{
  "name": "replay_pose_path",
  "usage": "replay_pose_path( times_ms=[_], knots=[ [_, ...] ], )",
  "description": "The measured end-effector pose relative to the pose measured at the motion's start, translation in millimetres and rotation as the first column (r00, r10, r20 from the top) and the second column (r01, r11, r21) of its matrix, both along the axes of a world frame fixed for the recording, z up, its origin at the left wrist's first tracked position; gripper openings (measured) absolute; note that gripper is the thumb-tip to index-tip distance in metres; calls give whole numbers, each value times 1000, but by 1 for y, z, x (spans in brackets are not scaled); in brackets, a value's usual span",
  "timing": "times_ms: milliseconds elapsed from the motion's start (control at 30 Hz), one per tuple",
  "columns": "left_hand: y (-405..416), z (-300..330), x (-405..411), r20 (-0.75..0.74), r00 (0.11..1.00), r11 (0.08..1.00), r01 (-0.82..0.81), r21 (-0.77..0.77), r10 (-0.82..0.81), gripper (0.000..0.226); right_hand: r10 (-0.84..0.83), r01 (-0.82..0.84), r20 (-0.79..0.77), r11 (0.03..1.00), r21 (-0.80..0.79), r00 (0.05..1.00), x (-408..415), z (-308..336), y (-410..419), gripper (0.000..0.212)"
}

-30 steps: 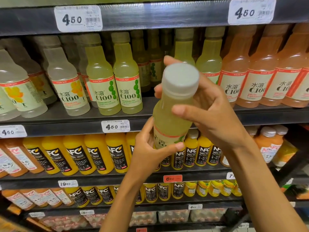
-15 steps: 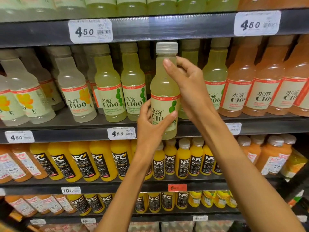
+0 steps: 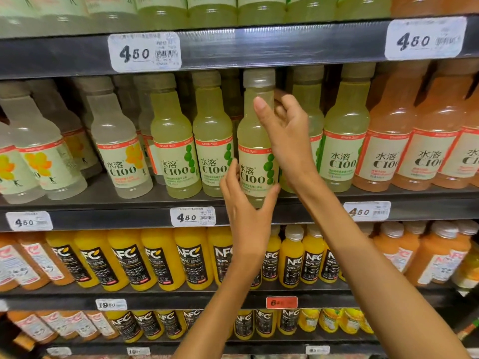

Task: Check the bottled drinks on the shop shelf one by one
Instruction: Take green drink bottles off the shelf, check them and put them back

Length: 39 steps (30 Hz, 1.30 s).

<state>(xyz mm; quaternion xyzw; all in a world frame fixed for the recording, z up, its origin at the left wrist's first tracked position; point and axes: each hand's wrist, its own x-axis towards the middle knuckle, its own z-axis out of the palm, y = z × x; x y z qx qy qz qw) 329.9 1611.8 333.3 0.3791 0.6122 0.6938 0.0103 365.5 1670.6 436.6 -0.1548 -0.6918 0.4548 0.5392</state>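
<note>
A pale green C100 bottle [image 3: 255, 141] with a white cap stands upright at the front edge of the middle shelf [image 3: 77, 216], label facing me. My left hand [image 3: 246, 211] cups its base from below and the left, thumb on the right side of the label. My right hand [image 3: 287, 136] wraps its upper body from the right, thumb across the neck. More green C100 bottles [image 3: 176, 151] stand in the same row on both sides.
Clear yellow-label C100 bottles [image 3: 116, 151] fill the left of the row, orange C100 bottles [image 3: 383, 149] the right. The shelf above [image 3: 285, 45] hangs close over the caps. Below stand orange NFC juice bottles [image 3: 160, 260] and price tags [image 3: 193, 216].
Both hands carried the green bottle from a tilted position near me, turned it upright and moved it forward into the gap in the middle shelf row.
</note>
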Motion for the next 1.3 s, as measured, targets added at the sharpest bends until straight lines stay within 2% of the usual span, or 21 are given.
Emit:
replay_pose_path(
  times_ms=[100, 200, 333, 633, 833, 967, 1067, 1167, 1233, 1300],
  knots=[
    [1, -7, 0, -57, 995, 996, -81, -29, 80, 70, -72, 70, 33, 996, 53, 997, -3, -1, 4, 42],
    [5, -8, -3, -94, 986, 989, -144, -43, 140, 70, -185, 176, 62, 976, 127, 981, 0, -3, 8, 33],
    [12, -12, -4, -151, 963, 973, -229, -14, 224, 72, -240, 214, 101, 953, 214, 966, 11, -15, 8, 52],
    [26, -10, -5, -230, 891, 909, -413, -54, 391, 72, -415, 337, 143, 860, 384, 898, 3, -12, 9, 43],
    [28, -7, -4, -308, 843, 870, -486, -83, 441, 72, -422, 343, 148, 859, 379, 894, -3, -12, 10, 36],
    [27, -5, -2, -299, 855, 873, -473, -115, 424, 71, -402, 344, 112, 875, 341, 909, 0, -13, 7, 39],
    [23, -5, -1, -257, 888, 905, -416, -91, 382, 65, -411, 413, -60, 879, 238, 910, 14, -14, 5, 40],
    [21, -2, -1, -267, 890, 911, -404, -83, 370, 64, -452, 491, -219, 854, 173, 865, 29, -11, 12, 34],
    [22, -1, -3, -274, 891, 908, -403, -113, 361, 65, -507, 543, -207, 816, 196, 837, 35, -7, 18, 34],
    [23, 0, -4, -275, 892, 907, -403, -120, 359, 65, -564, 569, -97, 784, 250, 820, 36, -3, 25, 31]
  ],
)
